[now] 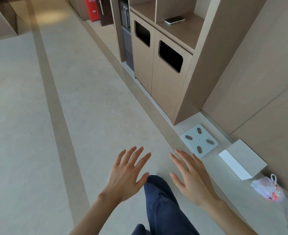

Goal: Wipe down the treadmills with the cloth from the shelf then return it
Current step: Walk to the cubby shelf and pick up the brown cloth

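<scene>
Head view: the left hand (124, 175) and right hand (190, 175) hover over the floor with fingers spread, holding nothing. The person is probably on the way to fetch the cloth, which is not in sight. The shelf (189, 33) carries a phone (174, 20). The cabinet's two bin openings (171, 55) are too dark to see inside.

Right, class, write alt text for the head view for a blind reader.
The left hand and right hand spread open and empty over a pale floor. A cabinet with two dark openings and a scale stand at right.
</scene>
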A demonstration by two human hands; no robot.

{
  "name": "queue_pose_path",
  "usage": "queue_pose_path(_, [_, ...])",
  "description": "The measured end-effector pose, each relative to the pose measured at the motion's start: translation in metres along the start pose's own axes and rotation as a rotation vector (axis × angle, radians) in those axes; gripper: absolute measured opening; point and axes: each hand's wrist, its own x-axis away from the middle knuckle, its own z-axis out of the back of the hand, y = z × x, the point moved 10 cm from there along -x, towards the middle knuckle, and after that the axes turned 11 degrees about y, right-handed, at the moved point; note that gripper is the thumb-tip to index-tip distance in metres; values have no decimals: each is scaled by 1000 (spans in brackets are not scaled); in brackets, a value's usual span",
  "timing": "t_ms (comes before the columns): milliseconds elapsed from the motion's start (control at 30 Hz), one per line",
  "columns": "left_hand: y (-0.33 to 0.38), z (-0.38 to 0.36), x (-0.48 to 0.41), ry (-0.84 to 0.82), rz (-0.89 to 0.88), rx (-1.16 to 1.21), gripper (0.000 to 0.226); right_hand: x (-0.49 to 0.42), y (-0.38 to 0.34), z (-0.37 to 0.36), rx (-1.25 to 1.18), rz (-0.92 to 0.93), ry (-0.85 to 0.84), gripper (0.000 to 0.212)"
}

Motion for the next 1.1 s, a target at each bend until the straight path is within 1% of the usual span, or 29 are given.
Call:
queue_pose_path(167, [-29, 1, -80, 27, 8, -15, 53, -78, 34, -10, -20, 27, -69, 57])
queue_pose_path(233, [-41, 2, -117, 42, 19, -20, 53, -116, 50, -8, -20, 34, -83, 65])
queue_pose_path(300, [-50, 3, -150, 65, 31, -27, 53, -152, 63, -2, -20, 49, -58, 66])
queue_pose_path(367, [-58, 5, -188, 93, 54, -13, 52, -189, 81, 2, -51, 40, -50, 56])
queue_pose_path(400, [-59, 8, -198, 118, 53, -12, 52, -200, 82, 7, -54, 56, -19, 54])
queue_pose_path(500, [-69, 10, -241, 160, 84, 18, 51, -242, 96, 13, -84, 67, 31, 59])
queue_pose_path(600, [-79, 6, -267, 167, 93, 26, 50, -269, 106, 13, -96, 66, 95, 53])
queue_pose_path(733, [-93, -8, -287, 173, 59, 58, 48, -288, 117, -5, -91, 51, 115, 53])
queue_pose_path(833, [-112, -22, -304, 140, 34, 56, 48, -304, 123, -18, -65, 51, 149, 58])
queue_pose_path(867, [-118, -27, -310, 122, 26, 54, 48, -310, 124, -22, -38, 54, 165, 57])
queue_pose_path(933, [-132, -33, -327, 102, 4, 58, 48, -325, 125, -28, 24, 65, 212, 46])
queue_pose_path(1033, [-155, -36, -356, 90, -49, 80, 48, -357, 125, -38, 69, 39, 208, 51])
queue_pose_path(1100, [-171, -34, -378, 88, -90, 81, 48, -379, 123, -43, 93, 25, 222, 45])
